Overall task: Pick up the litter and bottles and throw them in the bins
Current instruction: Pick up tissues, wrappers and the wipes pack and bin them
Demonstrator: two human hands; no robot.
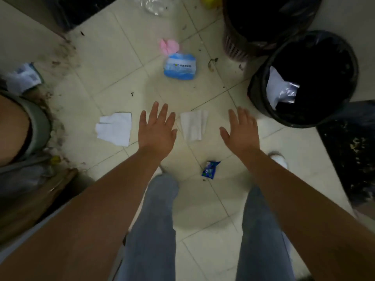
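Litter is scattered over the tiled floor (203,216). One flat white tissue (193,125) is seen between the two hands, and a second, creased tissue (114,128) lies left of the left hand (157,131). A soft blue plastic pack (180,66) is found farther off, touching a crumpled pink scrap (168,46); a small blue wrapper (210,169) lies near the feet.

Both arms are stretched forward, palms down. The fingers of the left hand are held straight and spread, grasping nothing; those of the right hand (240,131) are likewise released and empty.

Two round bins lined with black bags stand at the right: the nearer bin (261,102) holds pale paper and film, while the farther bin (235,45) is cut off by the top edge. A clear plastic item (155,5) at the top is blurred and cropped.
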